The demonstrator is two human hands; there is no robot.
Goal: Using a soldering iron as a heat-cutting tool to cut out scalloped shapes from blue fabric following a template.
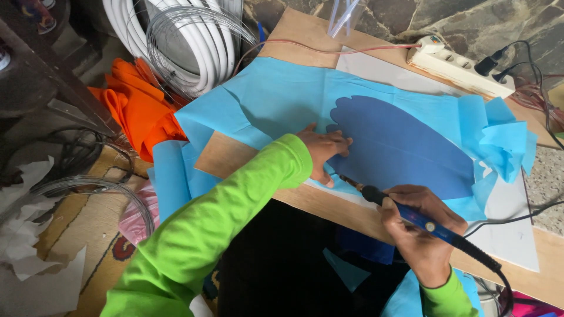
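Observation:
A dark blue leaf-shaped piece (399, 147) lies on light blue fabric (282, 100) spread over a wooden board (329, 208). My left hand (323, 151) presses flat on the fabric at the dark shape's left edge, fingers together. My right hand (420, 235) grips a blue-handled soldering iron (411, 216); its black collar and metal tip point up-left and meet the fabric just below my left hand. The iron's black cord trails off to the lower right.
A white power strip (458, 67) with plugs sits at the board's far right edge. Orange fabric (138, 108), coiled white tubing (200, 41) and wire loops (100, 188) lie to the left. White paper scraps (29, 235) cover the floor at lower left.

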